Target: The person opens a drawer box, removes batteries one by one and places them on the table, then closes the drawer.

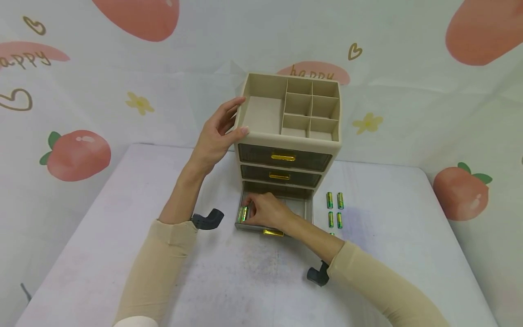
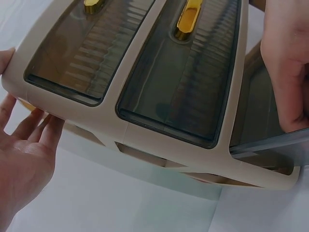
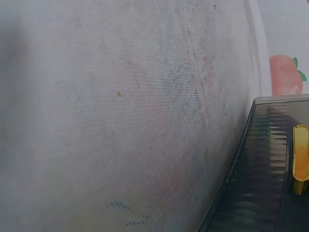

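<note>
A beige drawer organizer (image 1: 288,140) with dark see-through drawer fronts stands on the table, its bottom drawer (image 1: 306,206) pulled out. My left hand (image 1: 214,136) grips the organizer's upper left side, thumb at the front corner and fingers along the side wall. Inside the drawer, at its left end, my right hand (image 1: 267,211) pinches a green and gold battery (image 1: 244,213) standing close to the left wall. Fingers partly hide that battery, so whether another lies against it I cannot tell. The left wrist view shows part of the right hand (image 2: 289,67) over the drawer.
Several green batteries (image 1: 340,200) lie in two columns on the white table (image 1: 380,254), right of the drawer. Open compartments (image 1: 298,104) top the organizer. A printed cloth (image 1: 196,54) hangs behind. The drawer's gold handle (image 1: 273,233) juts toward the front.
</note>
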`<move>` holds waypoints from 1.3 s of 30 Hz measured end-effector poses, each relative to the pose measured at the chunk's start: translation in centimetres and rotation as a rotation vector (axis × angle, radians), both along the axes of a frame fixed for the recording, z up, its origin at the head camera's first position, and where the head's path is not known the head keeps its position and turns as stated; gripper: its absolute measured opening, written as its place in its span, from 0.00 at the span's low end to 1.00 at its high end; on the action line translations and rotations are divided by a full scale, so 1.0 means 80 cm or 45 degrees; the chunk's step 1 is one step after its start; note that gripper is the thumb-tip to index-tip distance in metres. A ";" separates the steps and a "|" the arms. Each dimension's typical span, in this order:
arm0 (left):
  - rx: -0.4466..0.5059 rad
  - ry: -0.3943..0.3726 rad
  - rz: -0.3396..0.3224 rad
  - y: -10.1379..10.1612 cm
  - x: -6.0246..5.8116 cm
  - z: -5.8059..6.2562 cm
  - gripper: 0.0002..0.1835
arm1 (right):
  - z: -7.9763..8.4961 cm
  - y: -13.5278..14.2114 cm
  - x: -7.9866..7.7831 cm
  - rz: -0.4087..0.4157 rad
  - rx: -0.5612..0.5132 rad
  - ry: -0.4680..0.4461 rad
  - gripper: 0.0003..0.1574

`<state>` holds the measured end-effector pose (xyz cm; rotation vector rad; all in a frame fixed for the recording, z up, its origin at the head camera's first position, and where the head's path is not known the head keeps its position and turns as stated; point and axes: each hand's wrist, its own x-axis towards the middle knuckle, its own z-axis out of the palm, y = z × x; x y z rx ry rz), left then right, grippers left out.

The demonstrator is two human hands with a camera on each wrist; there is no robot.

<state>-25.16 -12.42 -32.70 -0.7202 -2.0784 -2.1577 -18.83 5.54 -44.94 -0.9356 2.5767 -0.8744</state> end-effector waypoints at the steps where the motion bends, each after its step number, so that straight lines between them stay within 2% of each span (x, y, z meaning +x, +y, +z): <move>1: 0.002 0.001 0.000 0.000 0.000 0.000 0.34 | 0.000 0.000 0.000 0.001 0.008 0.006 0.25; 14: 0.008 -0.006 -0.003 0.002 0.000 0.000 0.34 | 0.000 -0.001 0.002 -0.023 0.058 0.055 0.27; 30: 0.007 0.011 0.000 0.002 0.000 0.002 0.33 | 0.005 -0.001 0.001 -0.056 0.062 0.015 0.30; 34: 0.011 -0.016 0.013 0.001 0.001 0.003 0.34 | 0.005 -0.002 0.001 -0.043 0.070 0.015 0.33; 39: 0.022 -0.026 0.002 0.001 0.000 0.001 0.34 | 0.003 0.000 0.001 -0.045 0.046 -0.009 0.31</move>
